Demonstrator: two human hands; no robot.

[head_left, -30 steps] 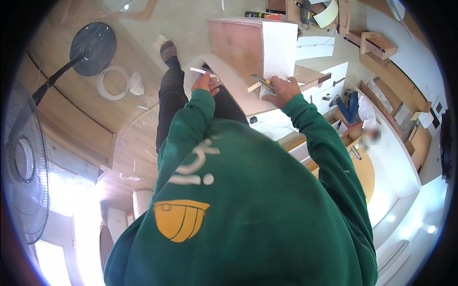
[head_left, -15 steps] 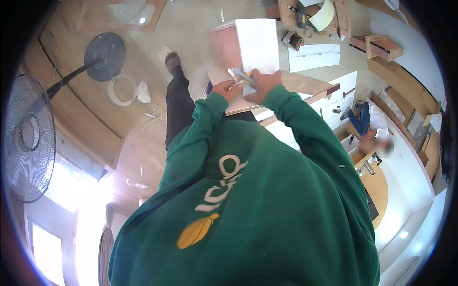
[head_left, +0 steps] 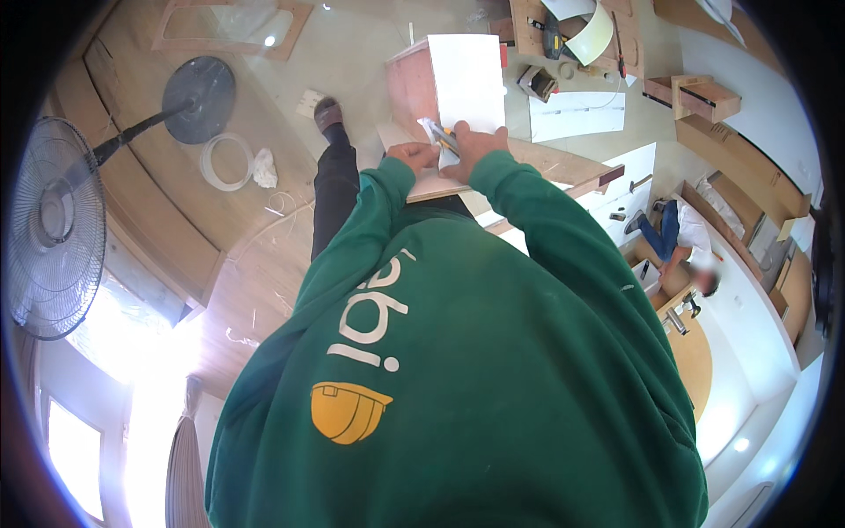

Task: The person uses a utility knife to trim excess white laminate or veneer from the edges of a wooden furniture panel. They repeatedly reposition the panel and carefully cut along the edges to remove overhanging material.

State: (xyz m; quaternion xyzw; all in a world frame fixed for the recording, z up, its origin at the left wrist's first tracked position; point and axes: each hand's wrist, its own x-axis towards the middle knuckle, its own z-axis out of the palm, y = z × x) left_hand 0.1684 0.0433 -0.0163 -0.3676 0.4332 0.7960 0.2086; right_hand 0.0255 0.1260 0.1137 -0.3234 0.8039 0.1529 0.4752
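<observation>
In front of me, my right hand (head_left: 476, 145) is closed round a grey and yellow utility knife (head_left: 444, 137), which points up and left. Close beside it, my left hand (head_left: 415, 157) has its fingers pinched together near a crumpled white piece (head_left: 449, 160); what lies between these fingertips is too small to make out. Both hands are above a wooden board (head_left: 554, 160). Just beyond them stands a box-like piece with a pinkish side (head_left: 411, 92) and a white panel (head_left: 466, 79).
A floor fan (head_left: 57, 220) stands at the left, near a coil of white tubing (head_left: 226, 163). At the far right, a drill (head_left: 553, 40) lies on a wooden board. Another person (head_left: 673, 233) crouches at the right, near a brown cabinet panel (head_left: 735, 158).
The view has shifted slightly. My hands stay close together at the board's edge, the right one still holding the knife. The person at the right has moved a little.
</observation>
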